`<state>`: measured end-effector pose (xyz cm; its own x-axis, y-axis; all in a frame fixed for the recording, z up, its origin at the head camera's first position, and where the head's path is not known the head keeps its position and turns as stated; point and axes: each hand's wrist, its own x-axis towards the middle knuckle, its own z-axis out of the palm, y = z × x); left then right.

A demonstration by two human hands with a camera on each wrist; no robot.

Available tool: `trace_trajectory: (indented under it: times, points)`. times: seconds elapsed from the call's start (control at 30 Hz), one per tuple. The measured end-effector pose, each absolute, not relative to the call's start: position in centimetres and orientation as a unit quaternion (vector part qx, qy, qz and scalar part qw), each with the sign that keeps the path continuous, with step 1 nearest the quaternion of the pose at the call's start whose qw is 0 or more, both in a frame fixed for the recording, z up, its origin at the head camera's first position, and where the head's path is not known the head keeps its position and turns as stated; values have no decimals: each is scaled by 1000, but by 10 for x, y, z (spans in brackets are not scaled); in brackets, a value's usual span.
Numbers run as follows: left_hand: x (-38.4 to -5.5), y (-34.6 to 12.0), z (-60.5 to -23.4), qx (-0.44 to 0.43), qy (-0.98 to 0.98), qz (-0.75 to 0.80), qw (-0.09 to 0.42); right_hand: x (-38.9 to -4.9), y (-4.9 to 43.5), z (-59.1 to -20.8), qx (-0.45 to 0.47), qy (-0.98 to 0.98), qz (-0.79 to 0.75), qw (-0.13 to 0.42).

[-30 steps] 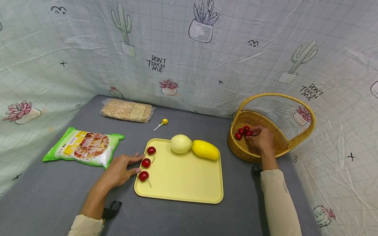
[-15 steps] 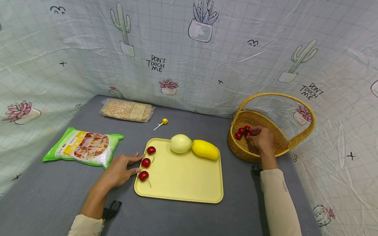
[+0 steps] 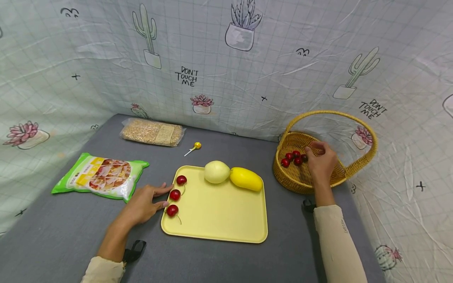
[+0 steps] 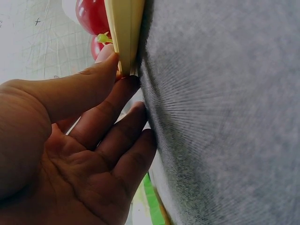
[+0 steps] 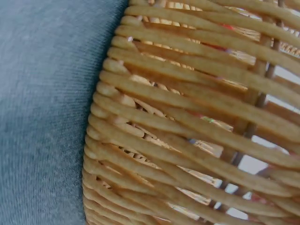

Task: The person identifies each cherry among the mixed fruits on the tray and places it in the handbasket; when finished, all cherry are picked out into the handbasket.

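Observation:
My left hand (image 3: 143,204) rests at the left edge of the yellow tray (image 3: 219,220), thumb and forefinger extended against its rim. In the left wrist view, the thumb (image 4: 89,86) touches the tray's side wall (image 4: 124,37). Just inside that edge lie three red cherries with stems, the middle cherry (image 3: 175,195) between the fingertips. My right hand (image 3: 321,163) is over the wicker basket (image 3: 293,184), fingers loosely bent beside a dark cherry (image 3: 304,157). Several red cherries (image 3: 289,156) lie left of it in the basket. Basket weave (image 5: 187,108) hides the hand in the right wrist view.
On the tray's far side lie a pale green round fruit (image 3: 217,172) and a yellow oblong fruit (image 3: 246,179). Behind are a lollipop (image 3: 194,147) and a bag of grains (image 3: 152,131). A green-and-white food bag (image 3: 102,177) lies left. The basket's tall handle (image 3: 329,113) arches overhead.
My right hand has moved right and slightly up from the cherries, and a further dark cherry shows beside its fingertips. The left hand and tray have stayed in place.

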<state>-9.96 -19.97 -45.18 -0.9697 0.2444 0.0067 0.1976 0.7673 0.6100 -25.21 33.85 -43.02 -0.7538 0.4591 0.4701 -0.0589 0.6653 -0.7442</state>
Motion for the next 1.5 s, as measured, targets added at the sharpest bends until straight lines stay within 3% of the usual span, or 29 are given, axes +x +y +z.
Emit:
trace_trajectory:
  times: [0.13,0.23,0.57,0.83,1.5]
  points:
    - [-100,-200,-452,116,939,321,45,-250,336,-430,-73,-808,392,434]
    - [-100,-199,-451,116,939,321,47,-247,332,-427,-47,-787,385,480]
    - [-99,-199,-451,119,938,323,43,-227,297,-404,35,-767,403,498]
    - [-99,-198,-451,119,936,330,41,-203,255,-397,104,-774,417,466]
    - [-98,-199,-452,121,935,331,36,-147,157,-399,252,-834,408,272]
